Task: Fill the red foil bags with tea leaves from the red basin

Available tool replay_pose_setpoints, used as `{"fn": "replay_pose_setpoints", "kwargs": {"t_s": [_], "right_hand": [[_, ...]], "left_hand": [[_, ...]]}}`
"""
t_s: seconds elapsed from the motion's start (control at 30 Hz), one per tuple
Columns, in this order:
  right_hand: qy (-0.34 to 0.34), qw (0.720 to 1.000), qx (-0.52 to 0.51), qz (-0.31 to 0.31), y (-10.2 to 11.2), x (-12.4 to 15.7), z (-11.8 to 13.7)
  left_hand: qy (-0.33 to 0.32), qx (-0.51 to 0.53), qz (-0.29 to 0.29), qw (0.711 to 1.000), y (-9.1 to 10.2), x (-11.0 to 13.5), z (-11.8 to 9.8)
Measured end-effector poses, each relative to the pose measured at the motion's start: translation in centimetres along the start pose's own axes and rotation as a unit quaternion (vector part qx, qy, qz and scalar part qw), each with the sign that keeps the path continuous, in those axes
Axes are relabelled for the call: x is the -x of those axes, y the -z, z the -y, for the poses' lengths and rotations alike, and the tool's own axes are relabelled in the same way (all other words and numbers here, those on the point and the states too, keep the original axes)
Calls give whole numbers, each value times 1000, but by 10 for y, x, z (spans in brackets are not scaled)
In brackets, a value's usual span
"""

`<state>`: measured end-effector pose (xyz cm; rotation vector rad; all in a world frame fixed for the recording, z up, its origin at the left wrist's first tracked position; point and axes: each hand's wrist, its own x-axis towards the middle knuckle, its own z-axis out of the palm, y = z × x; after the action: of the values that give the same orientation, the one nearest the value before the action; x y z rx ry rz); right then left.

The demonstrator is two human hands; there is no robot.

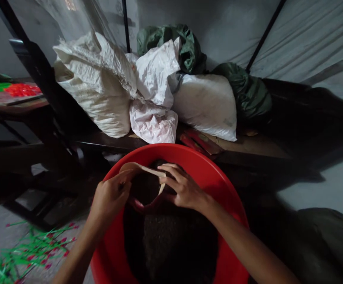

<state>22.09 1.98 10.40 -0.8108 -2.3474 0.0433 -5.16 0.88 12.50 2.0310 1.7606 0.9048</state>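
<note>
Both my hands hold the mouth of a small bag [143,206], tan on the inside and dark red at its near edge. My left hand [112,195] is closed on the left side of its rim. Across from it, my right hand [183,187] grips the right side, with fingers bent over the edge. The mouth is spread apart and faces up; what lies inside is too dark to make out. Below is a large red tub [232,197] with a dark, loose, grainy material [162,244] at its bottom.
Behind the tub, white woven sacks [207,102] and dark green bags [248,92] rest on a dark bench. Flat red packets [201,142] lie at its front. Green stems with red tips [32,252] are scattered on the floor at left. Red pieces [21,90] sit on a table.
</note>
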Motion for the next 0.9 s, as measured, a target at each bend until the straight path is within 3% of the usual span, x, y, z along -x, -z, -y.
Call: {"fn": "replay_pose_setpoints", "kwargs": {"t_s": [0.1,0.2,0.27,0.37,0.47,0.53,0.6,0.7,0.8,0.9], "right_hand": [[11,1000,12,23,6,10,-3],[-5,997,40,59,21,18,-4],[-9,995,82,58,32,25,0],[-6,989,145,24,47,36,12],[-61,984,164,-30,56,44,21],[-116,981,154,-35,56,49,22],[-136,980,146,-16,55,52,22],[-100,980,170,-7,59,55,23],[-69,975,206,-45,70,59,32],[-75,967,243,-17,81,61,45]], "left_hand": [[-28,23,68,997,12,14,18],[-144,21,111,983,22,23,32],[-220,9,82,972,23,26,31],[-294,13,-12,956,16,28,13],[-309,7,-104,945,-1,25,-5],[-313,3,-130,941,-17,21,-8],[-320,0,-125,939,-31,17,-5],[-307,9,-79,948,-39,16,1],[-285,34,-39,957,-31,23,-1],[-308,36,-26,950,-19,34,-11]]}}
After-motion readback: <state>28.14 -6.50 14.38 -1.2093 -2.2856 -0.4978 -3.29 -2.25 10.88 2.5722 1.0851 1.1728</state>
